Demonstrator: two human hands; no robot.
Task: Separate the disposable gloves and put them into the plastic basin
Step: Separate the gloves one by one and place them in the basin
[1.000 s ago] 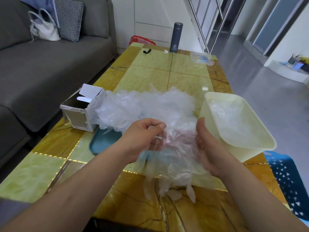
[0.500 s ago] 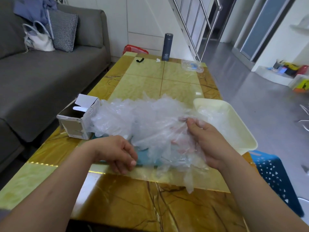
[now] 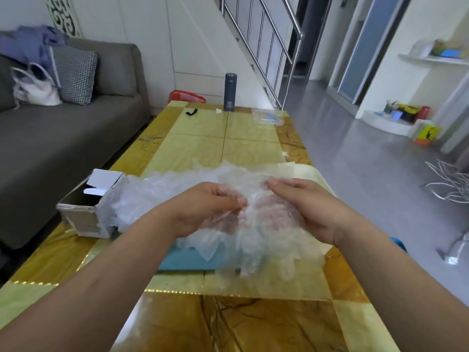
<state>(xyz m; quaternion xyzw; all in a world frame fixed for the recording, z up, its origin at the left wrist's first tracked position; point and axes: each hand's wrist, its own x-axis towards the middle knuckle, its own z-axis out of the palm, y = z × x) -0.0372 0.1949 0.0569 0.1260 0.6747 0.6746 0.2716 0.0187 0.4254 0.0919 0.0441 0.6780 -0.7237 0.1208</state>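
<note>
Disposable gloves of thin, clear, crinkled film are lying as one loose heap on the counter, too tangled for counting. The heap is stretching from the open end of one cardboard box at the left to one plastic basin at the right. The basin is cream, with a rounded corner and a flat rim, and film is hiding much of it. One clump of the heap is being held up between the two hands, its limp fingers hanging toward the counter. The left grip is pinching the film between thumb and curled fingertips. The right grip is curling round the clump's other side and clamping it. One flat blue tray is lying under the heap. The counter is glossy, tiled in yellow-green and amber stone pattern. One dark cylindrical flask is standing upright at the far edge, and one grey sofa is standing at the left.
</note>
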